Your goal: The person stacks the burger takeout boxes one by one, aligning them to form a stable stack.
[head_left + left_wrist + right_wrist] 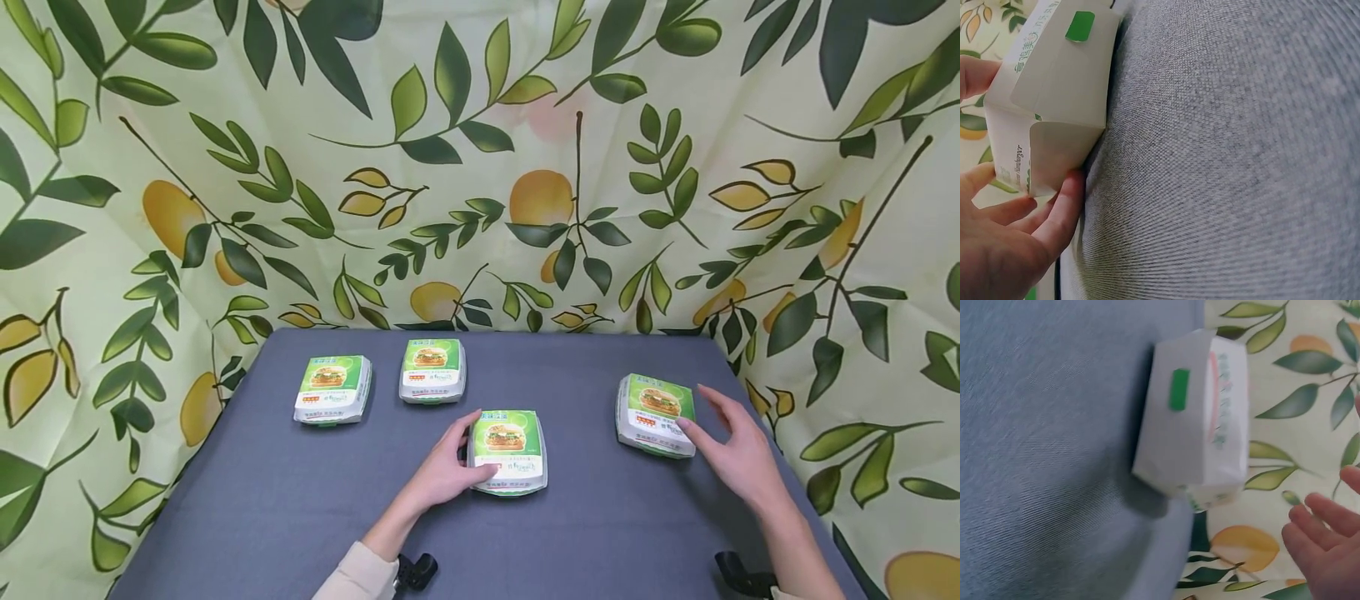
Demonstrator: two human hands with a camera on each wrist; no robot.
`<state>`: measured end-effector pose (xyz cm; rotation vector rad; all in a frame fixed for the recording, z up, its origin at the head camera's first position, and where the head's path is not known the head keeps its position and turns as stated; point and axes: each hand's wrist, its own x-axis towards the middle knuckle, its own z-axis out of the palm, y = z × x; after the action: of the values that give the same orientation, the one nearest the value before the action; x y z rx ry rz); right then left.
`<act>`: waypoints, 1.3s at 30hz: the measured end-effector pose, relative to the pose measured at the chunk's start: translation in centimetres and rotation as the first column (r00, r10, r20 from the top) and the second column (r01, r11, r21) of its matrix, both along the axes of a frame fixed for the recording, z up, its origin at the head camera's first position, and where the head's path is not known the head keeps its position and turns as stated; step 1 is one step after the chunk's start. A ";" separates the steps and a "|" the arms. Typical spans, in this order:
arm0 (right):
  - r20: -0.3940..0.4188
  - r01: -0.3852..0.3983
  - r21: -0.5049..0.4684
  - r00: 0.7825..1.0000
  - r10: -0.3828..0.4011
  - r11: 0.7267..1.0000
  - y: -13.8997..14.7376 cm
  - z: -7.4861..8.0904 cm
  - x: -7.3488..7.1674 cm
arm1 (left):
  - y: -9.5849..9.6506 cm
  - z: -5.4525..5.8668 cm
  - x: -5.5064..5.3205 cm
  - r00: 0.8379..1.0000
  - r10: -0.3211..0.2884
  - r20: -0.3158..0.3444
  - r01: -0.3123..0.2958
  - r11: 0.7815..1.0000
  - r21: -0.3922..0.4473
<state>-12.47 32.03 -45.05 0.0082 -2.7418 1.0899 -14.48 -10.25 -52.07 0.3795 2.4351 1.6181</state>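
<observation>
A green and white burger box (510,450) sits on the dark cloth near the middle of the table. My left hand (442,471) grips its left side, the thumb near the front edge and the fingers along the side. Seen from the left wrist, the fingers touch the end of the white carton (1066,81). To the right lies a second burger box (656,417), turned slightly. Beside its right edge is my right hand (738,450), fingers spread and holding nothing; the right wrist view shows a gap between hand (1329,537) and box (1175,425).
Two more burger boxes stand farther back on the left: one box (332,390) near the left edge, another box (432,371) to its right. The grey-blue tablecloth (300,500) meets a leaf-patterned curtain (480,208) at the back and sides.
</observation>
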 end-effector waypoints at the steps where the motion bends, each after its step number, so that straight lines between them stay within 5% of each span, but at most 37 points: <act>1: 0.022 0.002 0.003 1.000 -0.002 1.000 0.3 -0.3 -0.2 | 0.0 0.0 0.0 1.000 -0.001 0.002 0.001 1.000 0.000; 14: 0.241 -0.052 -0.078 0.968 0.069 0.996 2.1 -3.9 -2.7 | -0.1 -0.3 -0.1 1.000 0.003 0.003 -0.003 1.000 -0.001; 27: 0.210 -0.110 -0.140 0.968 0.138 0.984 1.9 -5.8 -2.5 | 0.0 -0.3 -0.1 1.000 -0.006 -0.003 0.006 0.999 0.033; 39: 0.215 -0.053 -0.102 0.974 0.074 0.993 1.5 -6.0 -2.5 | -0.1 -0.2 -0.1 1.000 0.005 -0.005 -0.005 0.999 0.033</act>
<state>-14.96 33.50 -51.06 -0.0410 -2.8959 1.3108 -14.56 -10.31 -52.28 0.3833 2.4175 1.6631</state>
